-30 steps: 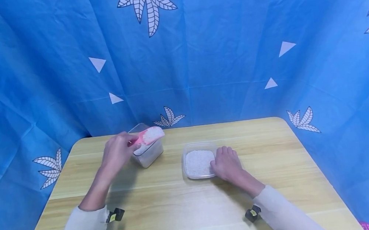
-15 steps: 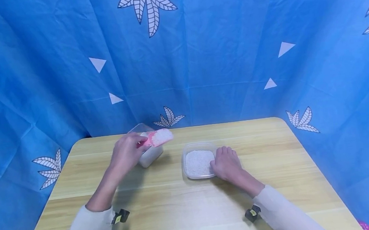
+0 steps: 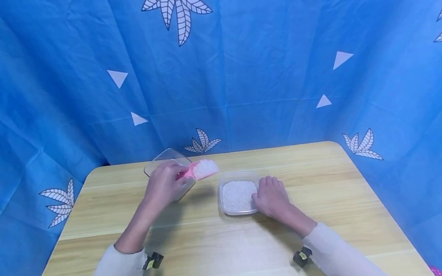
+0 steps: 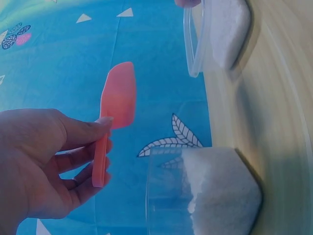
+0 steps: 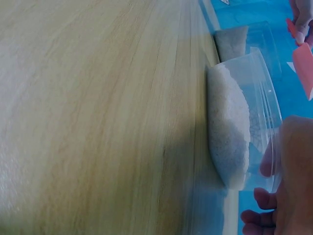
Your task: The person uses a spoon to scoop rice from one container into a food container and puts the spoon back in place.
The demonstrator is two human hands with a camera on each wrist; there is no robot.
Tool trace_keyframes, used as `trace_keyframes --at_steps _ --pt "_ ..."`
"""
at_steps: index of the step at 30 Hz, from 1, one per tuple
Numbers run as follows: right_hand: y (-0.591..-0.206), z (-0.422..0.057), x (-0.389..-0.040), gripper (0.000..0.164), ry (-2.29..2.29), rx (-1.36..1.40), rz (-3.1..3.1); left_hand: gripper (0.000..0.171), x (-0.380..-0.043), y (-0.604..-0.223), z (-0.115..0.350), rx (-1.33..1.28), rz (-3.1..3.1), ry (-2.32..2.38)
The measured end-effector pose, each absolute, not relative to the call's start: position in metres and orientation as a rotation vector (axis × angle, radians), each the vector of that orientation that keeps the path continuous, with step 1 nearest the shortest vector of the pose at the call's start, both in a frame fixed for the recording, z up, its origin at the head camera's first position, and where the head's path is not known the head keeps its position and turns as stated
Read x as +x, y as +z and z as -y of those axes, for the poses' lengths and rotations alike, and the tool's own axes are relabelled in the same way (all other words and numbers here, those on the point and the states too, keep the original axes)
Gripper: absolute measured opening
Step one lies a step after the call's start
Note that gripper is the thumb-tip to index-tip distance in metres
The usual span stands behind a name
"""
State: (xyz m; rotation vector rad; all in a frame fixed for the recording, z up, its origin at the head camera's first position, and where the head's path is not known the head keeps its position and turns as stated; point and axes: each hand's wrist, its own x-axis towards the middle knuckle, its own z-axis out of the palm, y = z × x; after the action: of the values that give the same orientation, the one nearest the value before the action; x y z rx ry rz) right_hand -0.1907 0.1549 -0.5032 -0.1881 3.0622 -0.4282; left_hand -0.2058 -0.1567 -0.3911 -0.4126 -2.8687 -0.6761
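My left hand (image 3: 163, 184) pinches the handle of a pink scoop (image 4: 120, 95) between thumb and fingers. White grains (image 3: 205, 169) fill the scoop's bowl, which is raised above the table between two clear containers. Below and behind that hand stands the taller clear container (image 4: 168, 196), partly filled with white grains. To the right sits a shallower, square clear container (image 3: 239, 213), also holding white grains. My right hand (image 3: 271, 197) grips its right rim, the thumb inside the wall and the other fingers curled outside, as the right wrist view shows.
The containers stand toward the back of a light wooden table (image 3: 216, 254). Close behind its far edge hangs a blue curtain (image 3: 262, 71) with white leaf prints. A small pink object (image 3: 437, 271) lies past the right table edge.
My left hand has carried the loaded scoop rightward and slightly nearer, from over the taller container toward the shallower one. My right hand has stayed in place on the rim.
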Motion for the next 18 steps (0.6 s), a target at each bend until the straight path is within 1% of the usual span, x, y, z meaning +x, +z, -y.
trace_keyframes --at_steps 4,10,18 --pt "-0.504 -0.155 -0.191 0.028 -0.428 -0.184 -3.060 0.037 -0.207 -0.395 0.151 -0.434 2.851 -0.681" --pt "-0.505 -0.156 -0.191 0.029 -0.420 -0.190 -3.061 0.031 -0.207 -0.401 0.144 -0.503 2.813 -0.638" --pt "-0.504 -0.156 -0.191 0.027 -0.422 -0.194 -3.069 0.031 -0.205 -0.404 0.132 -0.513 2.842 -0.619"
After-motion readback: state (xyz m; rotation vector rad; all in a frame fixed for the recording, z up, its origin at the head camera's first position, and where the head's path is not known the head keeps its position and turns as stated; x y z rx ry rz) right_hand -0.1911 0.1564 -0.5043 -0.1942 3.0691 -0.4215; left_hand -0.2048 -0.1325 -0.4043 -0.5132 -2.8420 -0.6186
